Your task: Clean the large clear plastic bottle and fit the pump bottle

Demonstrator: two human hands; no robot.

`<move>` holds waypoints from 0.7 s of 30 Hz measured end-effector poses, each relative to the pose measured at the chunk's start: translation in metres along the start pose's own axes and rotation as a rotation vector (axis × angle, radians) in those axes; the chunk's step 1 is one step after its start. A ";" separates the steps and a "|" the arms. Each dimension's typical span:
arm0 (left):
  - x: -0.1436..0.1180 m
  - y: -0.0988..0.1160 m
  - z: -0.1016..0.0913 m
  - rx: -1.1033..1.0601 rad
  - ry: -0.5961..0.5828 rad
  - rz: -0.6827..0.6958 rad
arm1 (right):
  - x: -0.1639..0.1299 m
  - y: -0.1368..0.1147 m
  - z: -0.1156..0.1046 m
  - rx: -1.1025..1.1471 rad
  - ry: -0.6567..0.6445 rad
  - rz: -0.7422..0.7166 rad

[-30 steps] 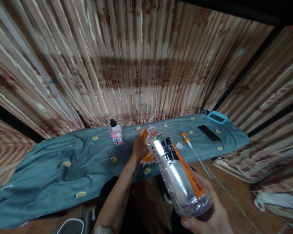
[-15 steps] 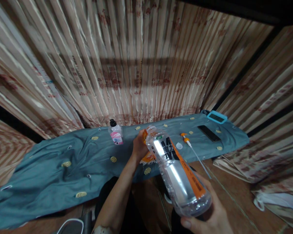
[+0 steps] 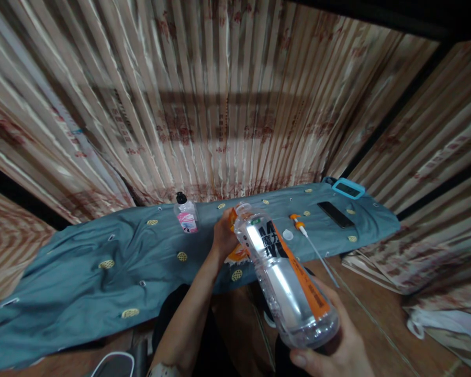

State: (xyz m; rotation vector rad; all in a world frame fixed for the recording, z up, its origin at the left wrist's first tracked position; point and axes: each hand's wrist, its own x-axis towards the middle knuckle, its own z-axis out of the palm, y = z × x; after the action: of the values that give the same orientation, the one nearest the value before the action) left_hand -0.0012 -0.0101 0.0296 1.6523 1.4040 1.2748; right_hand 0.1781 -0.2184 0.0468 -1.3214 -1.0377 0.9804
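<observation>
while nothing has shifted since a second ago, the clear bottle (image 3: 286, 277) is gripped by the right hand (image 3: 333, 345); an orange piece (image 3: 232, 220) at its neck is pinched by the left hand (image 3: 223, 235).

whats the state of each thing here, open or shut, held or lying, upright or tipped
large clear bottle: uncapped, tilted, held at its base by the right hand
left hand: closed on an orange item at the bottle's mouth
small pink-labelled bottle: capped, upright
pump tube: lying loose on the blue cloth
black phone: lying flat, screen dark

Clear orange-labelled bottle (image 3: 284, 275) tilted, mouth open.
</observation>
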 end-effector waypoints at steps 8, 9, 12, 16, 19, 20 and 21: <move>0.001 0.002 0.000 -0.001 0.012 -0.004 | 0.004 0.002 -0.008 0.004 -0.070 -0.002; 0.001 0.002 -0.001 -0.001 0.008 -0.001 | 0.004 0.002 -0.007 0.011 -0.040 0.001; 0.001 0.002 -0.001 -0.008 0.001 0.003 | 0.001 -0.001 0.000 0.021 0.016 0.013; 0.000 0.002 -0.001 0.002 -0.008 0.004 | -0.001 -0.005 0.004 0.039 0.015 0.045; 0.000 0.001 -0.002 0.011 -0.008 0.019 | -0.001 -0.004 0.003 0.009 0.011 0.030; -0.001 0.001 -0.002 0.010 -0.006 0.019 | -0.001 -0.003 0.002 -0.005 0.007 0.023; -0.001 0.001 -0.002 0.009 -0.005 0.017 | -0.001 -0.001 0.001 -0.014 0.006 0.016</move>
State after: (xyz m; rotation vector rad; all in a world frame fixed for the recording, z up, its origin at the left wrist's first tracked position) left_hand -0.0023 -0.0110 0.0307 1.6754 1.3974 1.2751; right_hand 0.1765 -0.2190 0.0482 -1.3449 -1.0327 0.9819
